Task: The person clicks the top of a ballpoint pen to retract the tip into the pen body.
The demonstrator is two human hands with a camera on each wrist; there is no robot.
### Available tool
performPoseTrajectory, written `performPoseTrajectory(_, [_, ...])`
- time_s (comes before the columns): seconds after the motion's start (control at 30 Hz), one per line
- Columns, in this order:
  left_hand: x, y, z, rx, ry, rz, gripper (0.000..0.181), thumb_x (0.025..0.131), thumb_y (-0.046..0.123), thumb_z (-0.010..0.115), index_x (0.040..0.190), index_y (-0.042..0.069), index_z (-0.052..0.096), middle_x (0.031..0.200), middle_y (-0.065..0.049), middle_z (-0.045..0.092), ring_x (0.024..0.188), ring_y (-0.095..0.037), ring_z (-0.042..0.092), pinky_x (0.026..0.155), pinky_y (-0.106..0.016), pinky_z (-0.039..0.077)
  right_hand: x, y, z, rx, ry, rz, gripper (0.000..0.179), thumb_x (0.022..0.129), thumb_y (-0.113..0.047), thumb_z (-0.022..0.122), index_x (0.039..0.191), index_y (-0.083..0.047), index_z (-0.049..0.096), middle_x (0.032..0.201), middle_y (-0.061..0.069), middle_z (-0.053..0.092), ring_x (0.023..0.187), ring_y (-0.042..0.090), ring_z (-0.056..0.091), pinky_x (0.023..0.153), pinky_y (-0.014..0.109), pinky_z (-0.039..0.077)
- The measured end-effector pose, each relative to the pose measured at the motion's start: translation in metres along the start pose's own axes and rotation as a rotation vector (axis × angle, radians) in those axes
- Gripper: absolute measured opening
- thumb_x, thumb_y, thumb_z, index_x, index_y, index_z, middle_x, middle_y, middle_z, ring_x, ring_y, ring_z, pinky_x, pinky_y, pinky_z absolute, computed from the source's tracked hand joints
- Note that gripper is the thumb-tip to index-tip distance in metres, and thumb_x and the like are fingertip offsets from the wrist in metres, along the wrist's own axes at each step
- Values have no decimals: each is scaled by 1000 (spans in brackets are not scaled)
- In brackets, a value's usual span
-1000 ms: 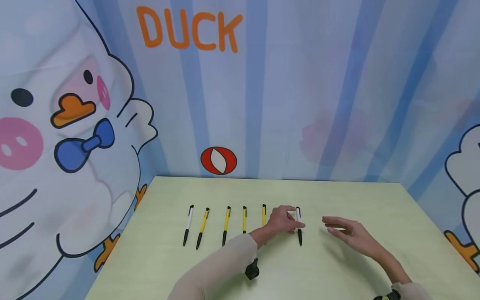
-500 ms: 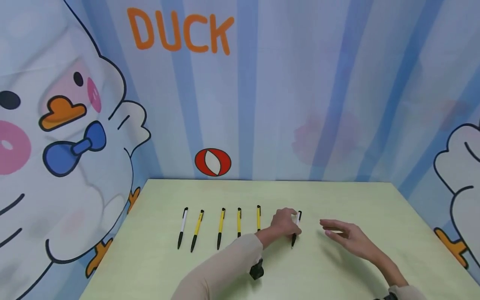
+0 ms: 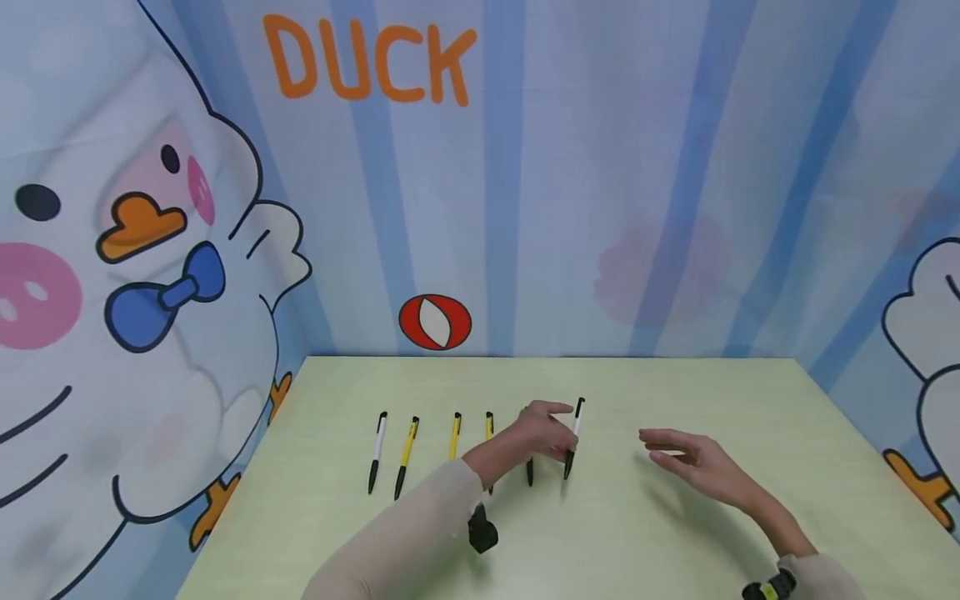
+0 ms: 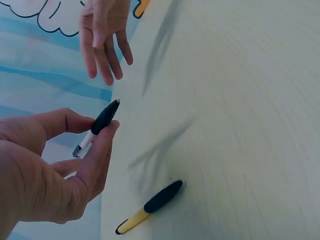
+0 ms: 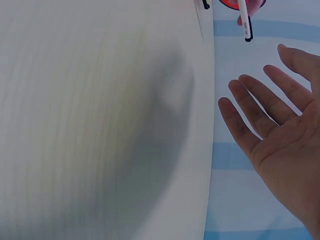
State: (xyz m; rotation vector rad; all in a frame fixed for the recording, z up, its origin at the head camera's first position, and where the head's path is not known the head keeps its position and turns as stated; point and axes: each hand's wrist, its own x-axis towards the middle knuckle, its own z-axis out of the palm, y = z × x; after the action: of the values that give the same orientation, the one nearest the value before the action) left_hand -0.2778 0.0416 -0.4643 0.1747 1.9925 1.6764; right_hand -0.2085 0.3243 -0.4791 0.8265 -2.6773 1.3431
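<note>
A white ballpoint pen with a black grip point(image 3: 569, 463) is pinched between the thumb and fingers of my left hand point(image 3: 542, 431). In the left wrist view this pen point(image 4: 105, 118) is off the table, tilted, its tip toward the right hand. My left hand and wrist mostly hide a yellow pen, whose black end point(image 3: 530, 472) shows below. That yellow pen point(image 4: 156, 201) lies flat in the left wrist view. My right hand point(image 3: 701, 468) hovers above the table to the right, fingers extended and holding nothing; its palm point(image 5: 295, 145) shows in the right wrist view.
Left of my hands, a white pen point(image 3: 377, 452) and several yellow pens, such as the second from left point(image 3: 407, 457), lie spaced in a row on the pale table point(image 3: 637, 542). Behind the table's back edge hangs a blue striped curtain point(image 3: 555, 208) with duck pictures.
My left hand has taken hold of the white pen at the row's right end, lifted it and moved left toward the neighbouring yellow pen. The right hand has stayed nearly still.
</note>
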Motion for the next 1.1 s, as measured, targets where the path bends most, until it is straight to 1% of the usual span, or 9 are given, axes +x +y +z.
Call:
performPoseTrajectory(0.17, [-16,-1,-22,-19,-52,25,70,86,-9,68,151,12,51,106,-19,70,76,-17,69,80,-44,66,10,-5,4,16,-24,4,38,103,-9,58,137,10,57,133,35,60,117,-10,60,87,18,59])
performPoseTrajectory(0.3, [-27,-4,-34,-42,-43,34,77,85,-12,70,154,15,48,98,-10,62,77,-16,68,78,-44,66,18,-6,11,25,-40,11,39,104,-10,59,137,11,57,134,35,60,118,-8,61,88,18,59])
performPoseTrajectory(0.4, [-36,-6,-41,-46,-33,32,81,84,-13,71,155,17,45,97,-7,58,76,-17,65,77,-44,66,24,-6,16,34,-60,0,40,104,-10,58,138,11,56,135,36,59,119,-2,63,88,19,59])
performPoseTrajectory(0.5, [-45,-8,-47,-40,-37,39,83,85,-13,71,157,18,43,102,-9,58,75,-18,65,78,-45,66,30,-7,22,29,-74,-13,40,104,-10,58,139,11,55,136,35,59,119,12,67,89,20,59])
performPoseTrajectory(0.7, [-59,-12,-55,-57,-23,56,84,86,-12,70,158,21,41,112,-14,61,80,-20,72,78,-45,66,43,-10,30,-8,-95,2,43,105,-14,58,142,6,54,139,30,60,120,40,64,92,24,59])
performPoseTrajectory(0.8, [-61,-14,-58,-78,-4,52,83,87,-11,70,158,21,41,113,-13,61,84,-24,74,79,-45,66,50,-13,33,-33,-109,5,45,105,-16,58,144,4,53,140,28,60,121,43,64,93,30,60])
performPoseTrajectory(0.9, [-61,-16,-60,-105,19,60,83,87,-9,71,157,21,40,114,-13,60,90,-31,76,80,-45,66,59,-16,38,-47,-123,-2,48,104,-18,59,147,1,51,142,27,59,122,43,64,96,41,60])
performPoseTrajectory(1.0, [-60,-17,-58,-125,35,73,83,87,-8,72,157,22,40,115,-14,61,94,-34,77,80,-46,66,69,-20,43,-24,-135,-11,55,103,-20,62,151,-1,45,145,29,55,124,44,63,98,52,58])
performPoseTrajectory(1.1, [-59,-19,-54,-133,34,93,84,87,-6,73,158,23,39,116,-16,62,97,-38,76,80,-46,65,76,-26,50,15,-143,-5,66,100,-22,67,157,-4,37,150,30,49,128,45,60,100,56,56])
